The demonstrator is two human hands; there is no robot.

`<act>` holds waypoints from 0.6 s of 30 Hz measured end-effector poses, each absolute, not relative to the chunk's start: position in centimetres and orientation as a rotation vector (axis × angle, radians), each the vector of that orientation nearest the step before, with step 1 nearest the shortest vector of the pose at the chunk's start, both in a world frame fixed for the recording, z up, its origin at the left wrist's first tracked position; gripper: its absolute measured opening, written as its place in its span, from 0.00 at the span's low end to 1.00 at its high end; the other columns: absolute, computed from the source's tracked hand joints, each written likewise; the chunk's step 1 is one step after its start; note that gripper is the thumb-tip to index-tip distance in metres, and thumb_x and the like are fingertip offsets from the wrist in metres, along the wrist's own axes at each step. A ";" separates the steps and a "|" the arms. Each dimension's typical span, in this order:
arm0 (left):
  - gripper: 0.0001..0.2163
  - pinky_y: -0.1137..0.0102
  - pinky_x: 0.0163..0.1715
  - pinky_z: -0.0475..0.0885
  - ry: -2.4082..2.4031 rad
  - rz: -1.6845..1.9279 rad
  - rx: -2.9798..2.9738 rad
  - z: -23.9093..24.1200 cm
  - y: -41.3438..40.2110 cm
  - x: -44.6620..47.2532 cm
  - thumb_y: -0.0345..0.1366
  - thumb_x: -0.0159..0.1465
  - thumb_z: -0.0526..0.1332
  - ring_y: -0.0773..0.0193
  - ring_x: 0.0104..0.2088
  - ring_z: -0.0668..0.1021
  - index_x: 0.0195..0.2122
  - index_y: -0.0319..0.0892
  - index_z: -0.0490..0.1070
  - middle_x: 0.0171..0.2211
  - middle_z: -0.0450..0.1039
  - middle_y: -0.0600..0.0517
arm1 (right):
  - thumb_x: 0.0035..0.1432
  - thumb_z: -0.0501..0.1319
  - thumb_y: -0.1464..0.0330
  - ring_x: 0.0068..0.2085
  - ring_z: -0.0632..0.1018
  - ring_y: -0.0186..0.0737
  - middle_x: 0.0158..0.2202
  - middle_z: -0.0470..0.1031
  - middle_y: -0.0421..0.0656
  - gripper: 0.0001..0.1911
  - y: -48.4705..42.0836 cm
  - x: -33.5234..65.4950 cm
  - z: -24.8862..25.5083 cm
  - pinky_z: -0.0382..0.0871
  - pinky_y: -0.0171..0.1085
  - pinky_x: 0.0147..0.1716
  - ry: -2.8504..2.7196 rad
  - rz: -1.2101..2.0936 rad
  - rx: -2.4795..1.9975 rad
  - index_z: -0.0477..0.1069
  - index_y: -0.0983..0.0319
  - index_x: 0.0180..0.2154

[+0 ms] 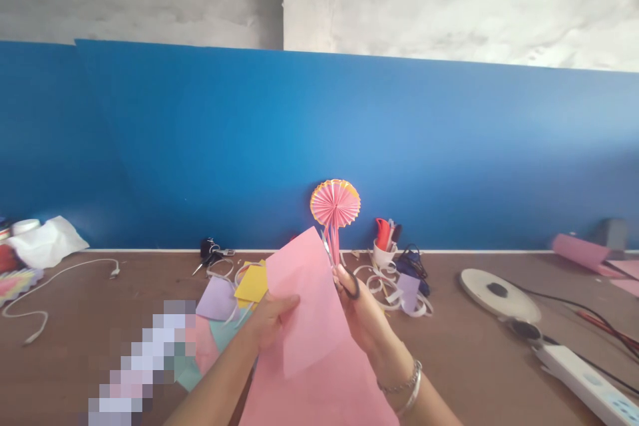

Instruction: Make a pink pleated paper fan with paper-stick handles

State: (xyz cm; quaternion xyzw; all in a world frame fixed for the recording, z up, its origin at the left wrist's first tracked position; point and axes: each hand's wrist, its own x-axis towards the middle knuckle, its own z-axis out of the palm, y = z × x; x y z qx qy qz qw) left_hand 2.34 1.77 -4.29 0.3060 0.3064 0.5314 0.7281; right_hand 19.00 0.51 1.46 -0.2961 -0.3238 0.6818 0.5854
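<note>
My left hand (274, 319) pinches a sheet of pink paper (307, 286) by its left side, thumb on top. The sheet is raised and tilted over the table. In my right hand (362, 309) is a pair of scissors (353, 285), its dark handle loop round the fingers and its blades pointing up beside the sheet's right edge. Whether the blades touch the paper, I cannot tell. More pink paper (319, 393) lies below the raised sheet. Beyond the scissors stands a pleated pink paper rosette (335, 204) with a yellow rim and pink strips hanging from it.
Purple (217, 298) and yellow paper (251, 283) lie left of my hands. A white cup (384, 254) of tools stands at the back, near coiled white strips (379, 283). On the right are a round white disc (499, 294), cables and a power strip (584, 379). A blue partition (224, 140) closes the back.
</note>
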 end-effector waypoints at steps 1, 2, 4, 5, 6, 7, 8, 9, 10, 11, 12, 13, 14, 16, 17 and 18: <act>0.31 0.55 0.49 0.70 0.684 1.173 0.673 -4.2 1.7 2.4 0.30 0.46 0.72 0.46 0.42 0.79 0.53 0.36 0.68 0.37 0.79 0.41 | 0.46 0.69 0.59 0.22 0.69 0.32 0.22 0.71 0.37 0.12 0.5 19.0 1.4 0.62 0.33 0.23 -0.760 1.589 -0.689 0.72 0.60 0.28; 0.31 0.55 0.49 0.71 0.691 1.175 0.673 -4.2 1.7 2.5 0.30 0.46 0.72 0.46 0.42 0.79 0.52 0.36 0.69 0.37 0.80 0.42 | 0.46 0.69 0.59 0.22 0.68 0.32 0.21 0.71 0.36 0.12 0.6 19.0 1.4 0.62 0.34 0.23 -0.763 1.584 -0.693 0.71 0.60 0.27; 0.30 0.56 0.48 0.71 0.697 1.182 0.680 -4.2 1.7 2.5 0.30 0.46 0.72 0.47 0.41 0.80 0.52 0.37 0.69 0.37 0.80 0.42 | 0.45 0.69 0.59 0.21 0.67 0.32 0.20 0.69 0.36 0.13 0.5 18.9 1.2 0.60 0.33 0.22 -0.764 1.573 -0.705 0.70 0.60 0.26; 0.30 0.56 0.48 0.71 0.697 1.181 0.688 -4.3 1.7 2.5 0.30 0.46 0.72 0.47 0.41 0.80 0.52 0.36 0.70 0.37 0.80 0.42 | 0.45 0.69 0.59 0.21 0.66 0.32 0.19 0.68 0.35 0.13 0.5 18.9 1.2 0.59 0.33 0.22 -0.766 1.572 -0.710 0.70 0.60 0.26; 0.29 0.55 0.48 0.71 0.697 1.181 0.695 -4.4 1.8 2.5 0.30 0.46 0.72 0.47 0.40 0.80 0.51 0.36 0.70 0.37 0.80 0.41 | 0.46 0.69 0.59 0.21 0.65 0.31 0.18 0.67 0.35 0.13 0.5 18.8 1.2 0.58 0.33 0.21 -0.769 1.571 -0.711 0.70 0.60 0.26; 0.29 0.55 0.47 0.72 0.696 1.180 0.700 -4.5 1.8 2.5 0.31 0.46 0.72 0.47 0.40 0.80 0.51 0.35 0.70 0.37 0.79 0.41 | 0.46 0.69 0.59 0.20 0.65 0.31 0.18 0.66 0.35 0.13 0.4 18.8 1.2 0.57 0.32 0.21 -0.775 1.568 -0.709 0.70 0.60 0.26; 0.28 0.55 0.47 0.72 0.694 1.177 0.706 -4.6 1.8 2.5 0.31 0.46 0.72 0.46 0.40 0.80 0.51 0.35 0.70 0.38 0.79 0.41 | 0.46 0.69 0.59 0.20 0.64 0.31 0.19 0.66 0.34 0.13 0.4 18.8 1.2 0.56 0.32 0.20 -0.779 1.559 -0.709 0.70 0.60 0.26; 0.28 0.54 0.47 0.72 0.692 1.175 0.713 -4.6 1.8 2.5 0.31 0.47 0.71 0.46 0.41 0.80 0.51 0.35 0.70 0.38 0.79 0.40 | 0.45 0.69 0.59 0.20 0.63 0.30 0.19 0.66 0.34 0.13 0.3 18.7 1.3 0.55 0.31 0.20 -0.782 1.548 -0.715 0.70 0.60 0.26; 0.28 0.54 0.47 0.71 0.687 1.172 0.721 -4.6 1.9 2.4 0.31 0.47 0.71 0.46 0.41 0.79 0.51 0.35 0.70 0.38 0.79 0.40 | 0.45 0.70 0.60 0.20 0.62 0.29 0.19 0.65 0.34 0.14 0.3 18.7 1.3 0.54 0.31 0.19 -0.785 1.537 -0.725 0.70 0.60 0.26; 0.28 0.54 0.48 0.71 0.679 1.172 0.730 -4.6 1.8 2.4 0.31 0.47 0.71 0.46 0.42 0.79 0.51 0.36 0.70 0.39 0.79 0.40 | 0.44 0.70 0.60 0.19 0.61 0.28 0.18 0.64 0.33 0.14 0.2 18.7 1.4 0.53 0.30 0.18 -0.786 1.530 -0.736 0.70 0.60 0.26; 0.28 0.55 0.49 0.70 0.667 1.175 0.740 -4.6 1.8 2.4 0.31 0.48 0.71 0.46 0.43 0.79 0.51 0.37 0.70 0.40 0.79 0.41 | 0.44 0.71 0.60 0.19 0.60 0.28 0.17 0.62 0.33 0.14 0.2 18.7 1.5 0.52 0.30 0.18 -0.787 1.525 -0.745 0.69 0.60 0.26; 0.27 0.55 0.49 0.70 0.656 1.177 0.749 -4.6 1.8 2.3 0.31 0.48 0.71 0.47 0.44 0.78 0.52 0.37 0.70 0.41 0.78 0.41 | 0.43 0.71 0.60 0.19 0.59 0.28 0.17 0.61 0.33 0.14 0.2 18.7 1.5 0.51 0.30 0.18 -0.788 1.525 -0.750 0.69 0.60 0.26; 0.27 0.55 0.50 0.70 0.649 1.181 0.756 -4.5 1.8 2.3 0.31 0.49 0.70 0.47 0.44 0.78 0.52 0.38 0.69 0.41 0.78 0.41 | 0.44 0.71 0.60 0.19 0.59 0.28 0.17 0.61 0.32 0.14 0.2 18.8 1.5 0.51 0.30 0.18 -0.790 1.525 -0.751 0.69 0.60 0.25; 0.27 0.55 0.50 0.69 0.648 1.175 0.764 -4.5 1.8 2.2 0.31 0.49 0.70 0.47 0.45 0.78 0.52 0.38 0.69 0.42 0.78 0.41 | 0.45 0.70 0.61 0.19 0.59 0.28 0.17 0.61 0.33 0.13 0.3 18.9 1.5 0.53 0.30 0.18 -0.797 1.530 -0.734 0.69 0.61 0.25; 0.27 0.55 0.50 0.69 0.653 1.166 0.768 -4.6 1.7 2.2 0.31 0.49 0.70 0.47 0.44 0.78 0.52 0.38 0.69 0.42 0.78 0.41 | 0.46 0.69 0.61 0.19 0.60 0.28 0.17 0.62 0.33 0.13 0.4 18.9 1.4 0.53 0.30 0.19 -0.796 1.538 -0.723 0.69 0.61 0.25; 0.28 0.55 0.50 0.69 0.658 1.155 0.776 -4.6 1.7 2.2 0.31 0.49 0.70 0.47 0.44 0.78 0.52 0.37 0.69 0.42 0.78 0.40 | 0.47 0.69 0.61 0.19 0.61 0.28 0.17 0.63 0.33 0.13 0.5 19.0 1.3 0.54 0.30 0.19 -0.790 1.548 -0.714 0.68 0.61 0.25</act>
